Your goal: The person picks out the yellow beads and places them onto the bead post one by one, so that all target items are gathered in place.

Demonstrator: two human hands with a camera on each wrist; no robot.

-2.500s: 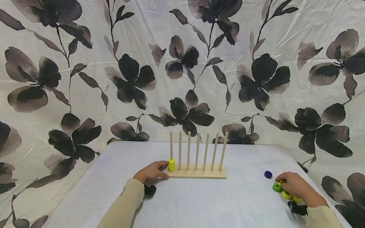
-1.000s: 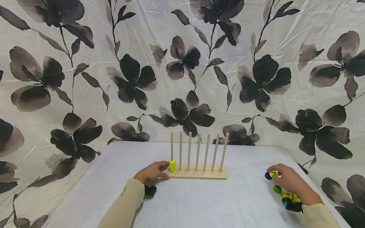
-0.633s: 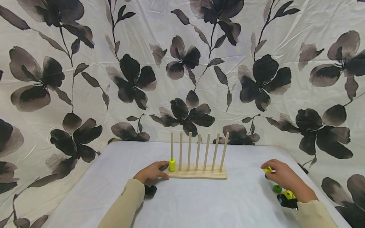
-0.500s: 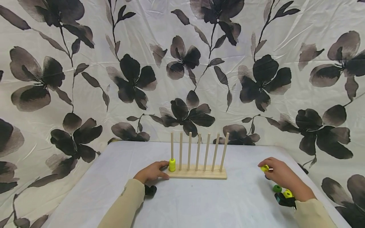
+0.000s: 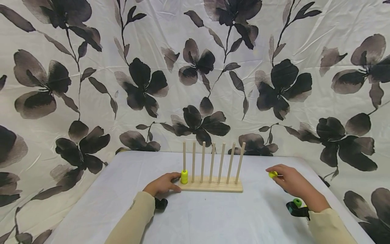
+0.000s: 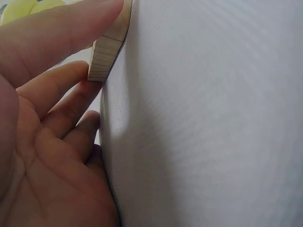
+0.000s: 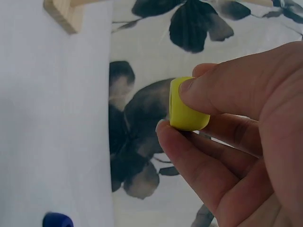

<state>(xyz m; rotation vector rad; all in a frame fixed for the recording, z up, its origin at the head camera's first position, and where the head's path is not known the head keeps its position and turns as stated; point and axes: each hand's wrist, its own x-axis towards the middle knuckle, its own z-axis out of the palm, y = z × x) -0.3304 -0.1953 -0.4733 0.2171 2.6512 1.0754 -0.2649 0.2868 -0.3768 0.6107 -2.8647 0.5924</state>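
My right hand (image 5: pixel 294 183) is raised above the right side of the table, pinching a yellow bead (image 7: pixel 189 109) between thumb and fingers. To its left stands a wooden peg rack (image 5: pixel 213 187) with a row of several upright pegs. Yellow beads (image 5: pixel 184 177) are stacked at the bottom of the leftmost peg. My left hand (image 5: pixel 161 184) grips the left end of the rack's base, its thumb on the front side and its index finger at the rear corner, as the left wrist view shows.
A green bead (image 5: pixel 297 202) lies by the right wrist's black camera (image 5: pixel 295 210), with a bit of yellow beside it. A blue bead (image 7: pixel 57 220) shows at the bottom of the right wrist view. White cloth (image 5: pixel 213 220) covers the table; a flowered curtain (image 5: pixel 195 67) hangs behind.
My right hand has picked up a yellow bead from the group on the right, passed over the blue bead, and moved up and left with it. The left hand stays on the rack.
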